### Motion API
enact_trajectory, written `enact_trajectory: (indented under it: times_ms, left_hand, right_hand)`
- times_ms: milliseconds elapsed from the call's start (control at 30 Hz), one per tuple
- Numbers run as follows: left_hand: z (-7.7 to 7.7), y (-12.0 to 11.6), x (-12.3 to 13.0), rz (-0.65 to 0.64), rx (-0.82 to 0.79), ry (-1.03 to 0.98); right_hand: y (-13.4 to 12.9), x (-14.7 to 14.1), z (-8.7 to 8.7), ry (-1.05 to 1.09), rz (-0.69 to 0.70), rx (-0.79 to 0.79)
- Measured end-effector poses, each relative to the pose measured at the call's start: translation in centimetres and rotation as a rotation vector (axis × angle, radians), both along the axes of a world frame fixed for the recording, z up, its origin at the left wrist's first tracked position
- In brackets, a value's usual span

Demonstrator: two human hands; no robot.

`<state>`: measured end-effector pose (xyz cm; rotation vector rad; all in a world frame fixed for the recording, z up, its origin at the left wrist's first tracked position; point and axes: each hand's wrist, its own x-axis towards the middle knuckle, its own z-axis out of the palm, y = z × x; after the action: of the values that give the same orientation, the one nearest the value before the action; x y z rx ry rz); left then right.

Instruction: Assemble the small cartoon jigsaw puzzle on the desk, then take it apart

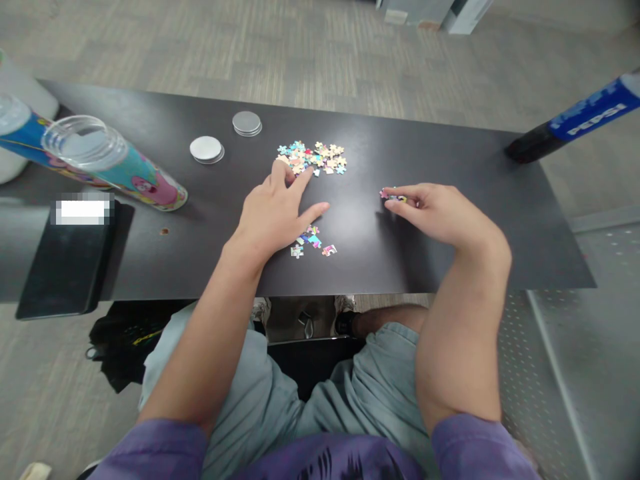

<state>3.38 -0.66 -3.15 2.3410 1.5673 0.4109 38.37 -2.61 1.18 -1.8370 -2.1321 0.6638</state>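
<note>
My left hand (273, 213) reaches over the dark table with thumb and index finger spread apart. Its index fingertip touches the near edge of a pile of small jigsaw puzzle pieces (331, 157), mostly pale yellow, blue and red. Below that thumb lie several loose printed pieces (315, 241), partly covered by the hand. To the right, my right hand (435, 210) is closed in a pinch on some colourful puzzle pieces (384, 194) just above or on the tabletop. The fingers hide most of them, so their number is unclear.
Two pairs of round lids (207, 149) lie left of the pile. Farther left are a clear-topped printed canister (135, 175), another printed canister (30, 143) and a black flat device (70, 260). A Pepsi bottle (575, 123) stands at the right end of the table (525, 233).
</note>
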Motion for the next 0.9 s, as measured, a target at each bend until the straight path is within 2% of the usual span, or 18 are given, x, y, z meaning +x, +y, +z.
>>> enact_trajectory:
  times_ms: [167,367,500,633,733,900]
  left_hand:
    - [0.3,-0.1,1.3,0.026,0.002,0.048]
    - [0.7,0.2,0.6,-0.169,-0.033,-0.001]
    - [0.7,0.4,-0.2,-0.063,-0.059,-0.094]
    - [0.4,0.5,-1.1,0.047,-0.038,-0.093]
    - [0.0,0.5,-1.5,0.051,-0.019,-0.041]
    - [0.1,0.3,-1.2,0.013,-0.003,0.012]
  right_hand:
    - [0.1,-1.3,-0.1,0.134,0.002,0.074]
    - [1.0,-4.1,-1.2,0.114,0.087,0.120]
    - [1.5,-6.0,-1.8,0.092,0.192,0.119]
    - [1.7,-7.3,-2.0,0.090,0.259,0.074]
    - [1.5,-6.6,-1.7,0.075,0.247,0.013]
    - [0.8,-3.4,-0.6,0.045,0.179,0.001]
